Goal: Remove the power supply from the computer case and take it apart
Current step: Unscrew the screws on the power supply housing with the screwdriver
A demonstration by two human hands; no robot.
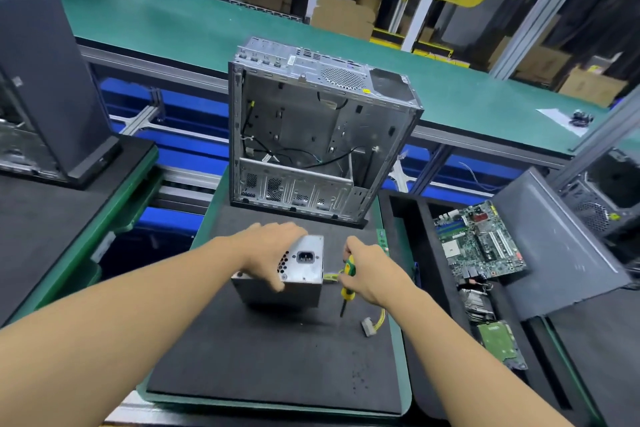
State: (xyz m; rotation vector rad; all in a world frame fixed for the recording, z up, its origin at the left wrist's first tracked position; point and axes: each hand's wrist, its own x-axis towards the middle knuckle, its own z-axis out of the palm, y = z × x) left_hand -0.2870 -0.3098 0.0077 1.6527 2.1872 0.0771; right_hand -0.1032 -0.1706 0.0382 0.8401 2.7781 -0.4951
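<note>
The power supply is out of the computer case and sits on the black foam mat just in front of it, socket face toward the camera. The left hand grasps it from above, with the thumb on the near face. The right hand is clenched around a screwdriver, tip pointing down beside the unit and not on any screw. Risks, as judged: the box could skid on the foam when the driver bears on it if the left-hand hold is loose, and a slipped tip could strike the thumb. The trailing cable and plug lie just beside the driver and may snag it. To the right, well apart, a tray holds a circuit board, with a grey panel leaning beside it. Neither obstructs the work.
</note>
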